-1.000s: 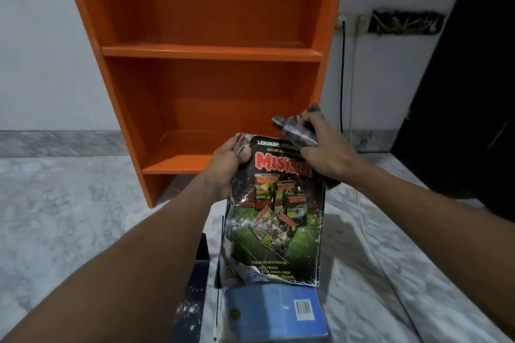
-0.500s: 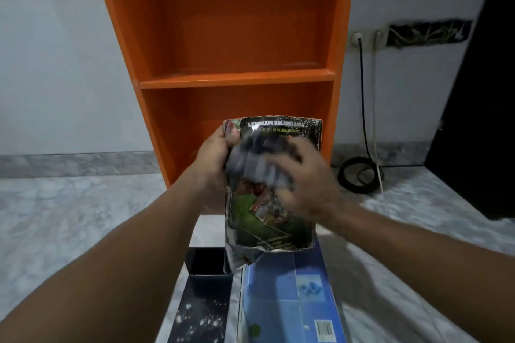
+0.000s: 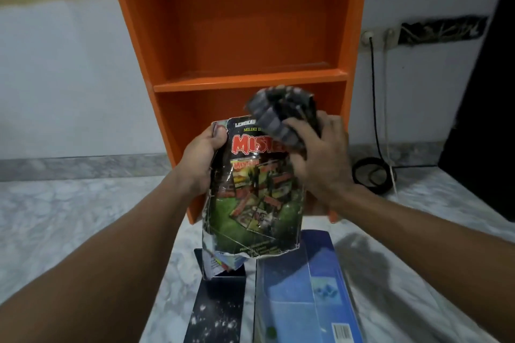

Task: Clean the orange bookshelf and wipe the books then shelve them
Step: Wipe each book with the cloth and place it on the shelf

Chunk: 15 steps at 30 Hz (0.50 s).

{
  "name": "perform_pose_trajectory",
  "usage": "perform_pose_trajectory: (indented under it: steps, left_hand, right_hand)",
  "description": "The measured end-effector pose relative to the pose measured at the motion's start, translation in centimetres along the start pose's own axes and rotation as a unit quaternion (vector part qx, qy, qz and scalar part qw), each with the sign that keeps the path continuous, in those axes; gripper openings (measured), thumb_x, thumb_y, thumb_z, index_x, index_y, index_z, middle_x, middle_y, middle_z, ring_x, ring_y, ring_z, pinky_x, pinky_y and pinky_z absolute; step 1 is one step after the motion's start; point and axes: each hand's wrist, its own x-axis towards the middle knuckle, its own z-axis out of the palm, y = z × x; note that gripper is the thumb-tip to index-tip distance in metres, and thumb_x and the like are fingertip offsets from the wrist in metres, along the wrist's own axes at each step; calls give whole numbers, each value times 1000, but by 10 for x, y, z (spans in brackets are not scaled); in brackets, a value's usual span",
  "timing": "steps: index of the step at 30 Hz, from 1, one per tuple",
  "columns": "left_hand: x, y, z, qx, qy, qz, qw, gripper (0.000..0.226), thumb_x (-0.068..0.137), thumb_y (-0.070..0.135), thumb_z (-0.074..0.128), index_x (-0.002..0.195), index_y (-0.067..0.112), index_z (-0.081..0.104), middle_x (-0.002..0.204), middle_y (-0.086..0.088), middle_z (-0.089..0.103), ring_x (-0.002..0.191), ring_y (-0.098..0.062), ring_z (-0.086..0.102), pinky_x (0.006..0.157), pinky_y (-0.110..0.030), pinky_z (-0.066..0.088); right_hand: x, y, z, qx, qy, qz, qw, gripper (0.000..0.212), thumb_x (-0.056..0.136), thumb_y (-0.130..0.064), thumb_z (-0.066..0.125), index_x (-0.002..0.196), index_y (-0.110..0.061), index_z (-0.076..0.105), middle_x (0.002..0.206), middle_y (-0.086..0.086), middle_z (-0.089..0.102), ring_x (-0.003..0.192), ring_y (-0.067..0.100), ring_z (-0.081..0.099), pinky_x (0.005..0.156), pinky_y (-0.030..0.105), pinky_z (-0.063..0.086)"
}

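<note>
A worn paperback (image 3: 255, 203) with a red "MISTE…" title is held up in front of the orange bookshelf (image 3: 250, 22), below its middle shelf board (image 3: 250, 80). The book stands upright: its long axis runs top to bottom, its front cover faces the camera and its title reads the right way up. Its torn lower edge hangs above two books lying on the marble floor (image 3: 69, 217).

The left hand (image 3: 199, 166) grips the book's upper left edge, thumb curled onto the front cover. The right hand (image 3: 320, 167) clutches a crumpled grey striped cloth (image 3: 274, 117) and holds it against the upper right of the cover, hiding the end of the title. The two hands are apart, one at each side of the book.

On the floor just beneath, a dark book with white star-like specks (image 3: 217, 312) lies on the left and a blue book with a barcode (image 3: 306, 298) lies on the right, side by side, long axes pointing toward the bookshelf. Both visible compartments of the bookshelf hold nothing. To the right of it a black cable runs down from a wall socket (image 3: 367, 35) to a coil (image 3: 370, 175) on the floor
</note>
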Motion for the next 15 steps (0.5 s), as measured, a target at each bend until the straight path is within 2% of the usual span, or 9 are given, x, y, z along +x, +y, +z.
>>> perform_pose_trajectory:
  steps: [2,3,5,6,7,9,12,13,15]
  left_hand:
    - [1,2,0,-7,-2,8,1000,17,102,26,49,106,20,64,91,-7,74,80,-23,71,75,-39,58]
    - [1,4,0,-10,-3,11,1000,17,102,26,49,105,21,65,92,-6,74,82,-24,70,79,-40,57]
    - [1,6,-1,-10,-7,11,1000,17,102,27,49,107,21,65,97,-8,74,87,-25,70,85,-44,56]
    - [2,6,-2,-7,-9,11,1000,18,102,27,49,108,21,64,98,-8,74,87,-25,71,84,-44,56]
    - [2,8,-2,-3,-11,13,1000,18,102,28,49,108,22,64,98,-7,75,86,-24,72,83,-44,57]
    - [4,10,-4,-2,-12,19,1000,18,102,28,48,108,23,64,96,-7,75,84,-23,73,84,-44,56]
    - [4,8,-7,-10,-9,19,1000,19,102,29,49,108,24,66,105,-10,73,95,-29,70,92,-49,53]
    - [4,7,-6,-9,-14,16,1000,19,101,30,49,109,25,66,107,-11,72,96,-30,69,92,-49,53]
    - [5,10,0,-12,-29,14,999,19,100,32,51,111,26,66,106,-10,73,95,-29,70,91,-48,54]
  right_hand:
    - [-14,0,6,-21,-22,-35,999,50,68,-13,76,116,-16,62,122,11,49,110,28,39,85,39,38]
    - [-36,2,10,-23,-84,-130,988,46,68,-16,77,112,-18,63,125,10,48,112,28,41,85,40,40]
    - [-83,5,13,-11,-237,-358,903,31,75,-24,75,104,-25,64,128,7,50,114,29,48,85,45,44]
    - [-95,5,8,-7,-295,-426,856,25,78,-27,72,100,-27,62,128,5,51,115,28,49,85,46,45]
    - [-93,6,2,0,-311,-447,839,21,79,-27,68,98,-27,60,127,5,51,115,28,50,87,46,46]
    - [-63,4,-7,22,-212,-392,895,23,79,-25,60,101,-23,56,125,8,51,113,29,50,90,45,47]
    - [6,9,-19,19,1,-141,990,37,78,-13,60,115,-11,57,122,14,48,108,33,48,84,42,50]
    - [21,17,-21,6,24,-62,998,40,77,-8,60,117,-9,58,122,17,48,106,35,48,81,40,49]
    - [18,30,-17,-46,-1,-46,998,41,75,-4,67,115,-7,60,121,21,50,106,37,51,82,37,50]
